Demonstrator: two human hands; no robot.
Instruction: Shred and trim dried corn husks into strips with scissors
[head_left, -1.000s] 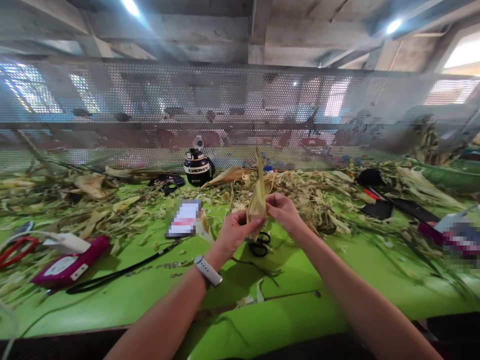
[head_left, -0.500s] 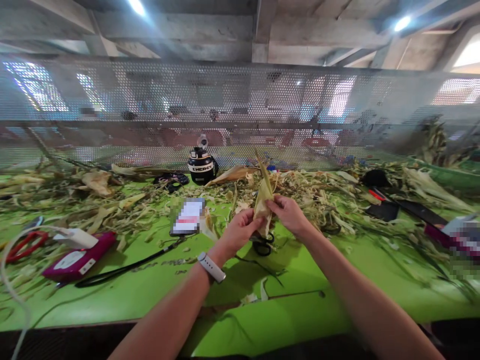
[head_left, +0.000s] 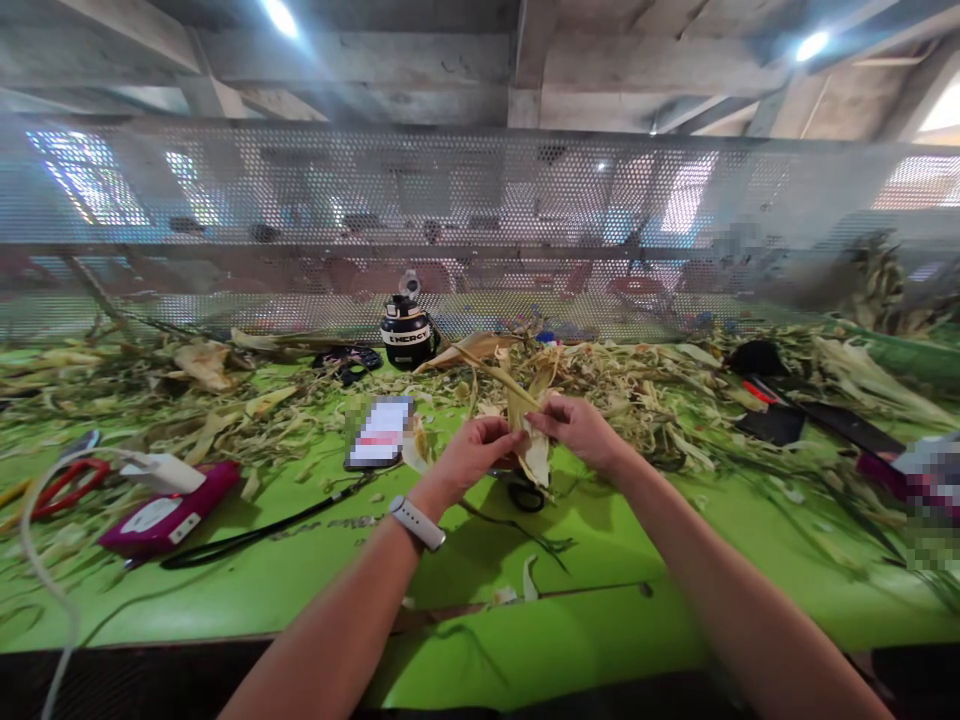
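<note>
Both my hands meet over the middle of the green table [head_left: 300, 590] and hold a dried corn husk leaf [head_left: 534, 455]. My left hand [head_left: 469, 455], with a white watch on the wrist, pinches the leaf from the left. On the right side my right hand [head_left: 581, 428] grips the same leaf, fingers closed. The leaf's upper part is split, with a narrow strip [head_left: 491, 372] leaning away to the upper left. Black scissors [head_left: 521, 492] lie on the table just below my hands.
Heaps of dried husks [head_left: 660, 390] cover the far half of the table. A phone [head_left: 381, 432], a black jug [head_left: 406, 335], a pink device [head_left: 169, 510] with a white cable, red scissors [head_left: 52, 485] and black tools [head_left: 780, 420] lie around. A perforated metal screen [head_left: 480, 220] closes the back.
The husk stood upright between my hands; now it is lower and bent over, with a strip pulled off toward the upper left. My hands have dropped slightly.
</note>
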